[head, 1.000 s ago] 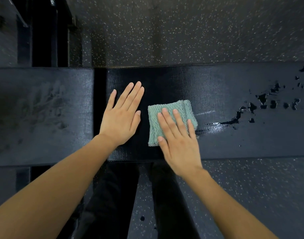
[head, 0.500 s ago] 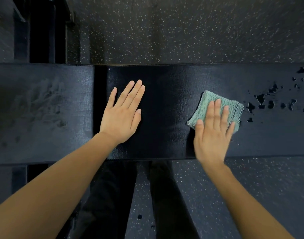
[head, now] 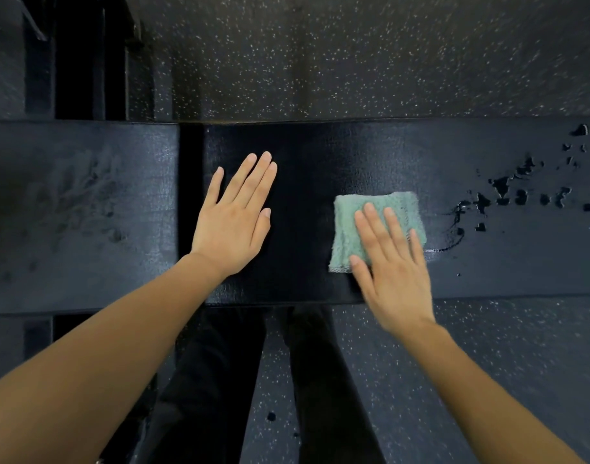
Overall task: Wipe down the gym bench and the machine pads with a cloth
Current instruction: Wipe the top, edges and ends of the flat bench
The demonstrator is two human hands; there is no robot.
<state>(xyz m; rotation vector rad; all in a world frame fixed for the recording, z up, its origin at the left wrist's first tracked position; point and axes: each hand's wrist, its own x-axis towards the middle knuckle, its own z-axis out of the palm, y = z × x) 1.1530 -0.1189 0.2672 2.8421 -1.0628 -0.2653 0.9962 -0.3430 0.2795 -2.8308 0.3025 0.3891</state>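
Head view: the left hand (head: 235, 222) lies flat, fingers straight, on the black bench pad (head: 313, 155). The right hand (head: 392, 262) presses straight fingers (head: 374, 226) onto a folded green cloth (head: 348, 226), which lies under them, near water droplets (head: 507, 192) further right.

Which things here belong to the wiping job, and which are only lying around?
For the job:
- green cloth, pressed flat under the right hand
- bench pad, with the left hand flat on it
- drops of liquid toward the pad's right end

Just there:
- speckled floor
- dark frame, upper left
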